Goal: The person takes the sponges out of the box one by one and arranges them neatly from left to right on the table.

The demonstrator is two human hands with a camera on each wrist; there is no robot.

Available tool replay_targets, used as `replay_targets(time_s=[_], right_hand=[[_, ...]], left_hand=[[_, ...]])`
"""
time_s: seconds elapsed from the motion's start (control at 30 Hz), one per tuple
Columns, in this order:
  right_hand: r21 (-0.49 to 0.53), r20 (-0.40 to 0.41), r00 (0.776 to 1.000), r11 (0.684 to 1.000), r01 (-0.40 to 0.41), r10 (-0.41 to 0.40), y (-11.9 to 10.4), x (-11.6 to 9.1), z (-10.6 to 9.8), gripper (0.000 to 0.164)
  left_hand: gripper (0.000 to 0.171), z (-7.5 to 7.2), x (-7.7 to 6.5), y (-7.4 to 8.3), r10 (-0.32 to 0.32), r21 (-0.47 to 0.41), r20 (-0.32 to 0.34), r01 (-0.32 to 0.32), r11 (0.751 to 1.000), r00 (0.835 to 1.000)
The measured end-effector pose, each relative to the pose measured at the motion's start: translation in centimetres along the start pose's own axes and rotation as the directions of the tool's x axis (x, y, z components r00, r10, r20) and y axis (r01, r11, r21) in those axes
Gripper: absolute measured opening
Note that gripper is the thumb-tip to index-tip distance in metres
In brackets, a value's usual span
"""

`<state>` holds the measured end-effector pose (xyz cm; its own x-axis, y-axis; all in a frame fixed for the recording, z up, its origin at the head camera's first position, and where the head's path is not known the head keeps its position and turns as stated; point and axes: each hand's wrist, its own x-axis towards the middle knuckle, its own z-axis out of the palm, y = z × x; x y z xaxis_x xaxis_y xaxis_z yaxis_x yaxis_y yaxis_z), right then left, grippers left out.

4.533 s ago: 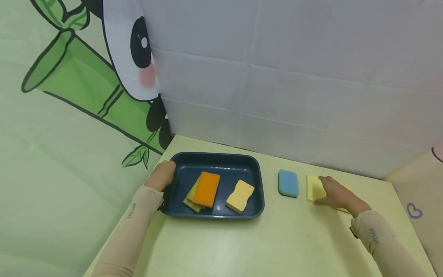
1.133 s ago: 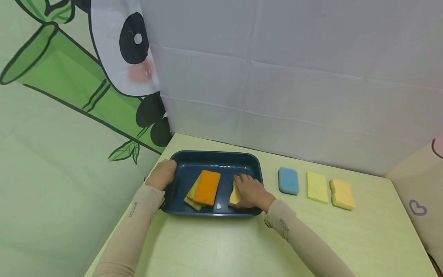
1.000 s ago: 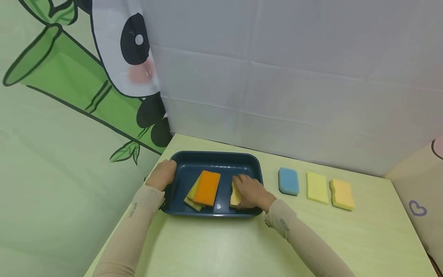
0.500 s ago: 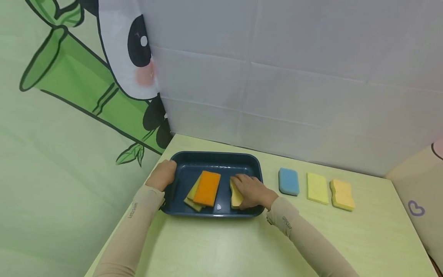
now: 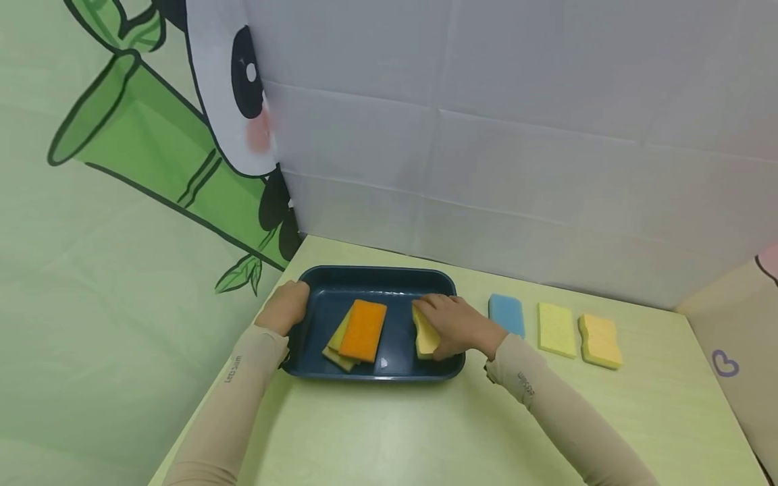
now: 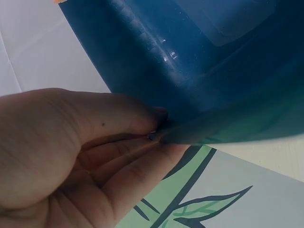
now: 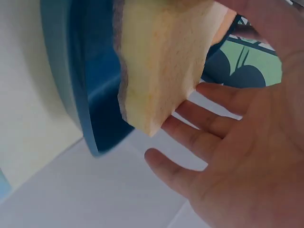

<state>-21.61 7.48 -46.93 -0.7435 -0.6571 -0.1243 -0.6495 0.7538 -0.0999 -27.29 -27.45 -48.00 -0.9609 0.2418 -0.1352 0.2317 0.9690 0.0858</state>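
A dark blue tray (image 5: pixel 398 283) stands on the table, and my left hand (image 5: pixel 286 309) pinches its left rim between thumb and fingers. In the left wrist view, the thumb lies over the tray wall (image 6: pixel 156 61) with the fingers beneath. My right hand (image 5: pixel 452 322) holds a pale yellow wavy-sided sponge (image 5: pixel 427 337) over the tray's right end. In the right wrist view, the fingertips press along one edge of the sponge (image 7: pixel 166 57), which has a thin dark layer on its far face; the little finger is off it. An orange sponge (image 5: pixel 363 331) lies atop yellowish flat pieces (image 5: pixel 334 343) inside the tray.
To the right of the tray, a blue sponge (image 5: pixel 506 314), a flat yellow sponge (image 5: pixel 556 329) and a wavy orange-yellow sponge (image 5: pixel 600 339) lie in a row. A grey-white wall sheet (image 5: pixel 516 175) rises behind the table; a printed green sheet (image 5: pixel 134 283) hangs at left.
My right hand has moved from the yellow sponges at right into the tray, gripped the wavy sponge there and shifted it rightward and up. My left hand has stayed on the rim.
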Motion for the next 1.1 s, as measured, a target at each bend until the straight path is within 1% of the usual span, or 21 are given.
replay_targets(time_s=[0.13, 0.27, 0.47, 0.6, 0.73, 0.87, 1.0, 1.1], right_hand=[[0.030, -0.013, 1.000, 0.999, 0.015, -0.014, 0.8, -0.9, -0.8, 0.106], [0.053, -0.003, 1.000, 0.999, 0.004, -0.004, 1.8, -2.0, -1.5, 0.105], [0.083, 0.009, 1.000, 0.996, -0.007, 0.006, 3.4, -3.9, -1.9, 0.105], [0.088, -0.011, 1.000, 0.996, -0.006, 0.007, 4.6, -5.5, -1.6, 0.103], [0.091, -0.031, 0.999, 0.996, -0.007, 0.010, 6.2, -7.0, -0.8, 0.102], [0.105, -0.044, 0.998, 0.994, -0.032, 0.037, 7.7, -8.8, -0.1, 0.103], [0.134, -0.041, 0.997, 0.989, -0.066, 0.073, 8.9, -10.8, 0.1, 0.103], [0.156, -0.050, 0.993, 0.983, -0.095, 0.103, 8.9, -12.2, 0.6, 0.103]], left_hand=[[0.010, -0.2, -0.1, 0.1, -0.005, 0.002, 0.004, 0.005, 1.000, 1.000], [0.009, -0.3, -0.2, 0.2, -0.008, 0.002, 0.010, 0.008, 1.000, 1.000], [0.009, -0.3, -0.2, 0.1, -0.016, 0.000, 0.007, 0.016, 1.000, 1.000], [0.009, -0.3, -0.3, 0.0, -0.011, 0.005, 0.000, 0.011, 1.000, 1.000], [0.009, -0.2, -0.3, -0.1, 0.000, 0.010, -0.004, 0.000, 1.000, 1.000], [0.010, -0.1, -0.2, -0.2, 0.007, 0.018, -0.002, -0.007, 1.000, 1.000], [0.010, -0.2, -0.3, -0.1, 0.002, 0.015, 0.009, -0.002, 1.000, 1.000], [0.010, -0.3, -0.4, -0.6, 0.010, 0.017, 0.014, -0.010, 1.000, 1.000]])
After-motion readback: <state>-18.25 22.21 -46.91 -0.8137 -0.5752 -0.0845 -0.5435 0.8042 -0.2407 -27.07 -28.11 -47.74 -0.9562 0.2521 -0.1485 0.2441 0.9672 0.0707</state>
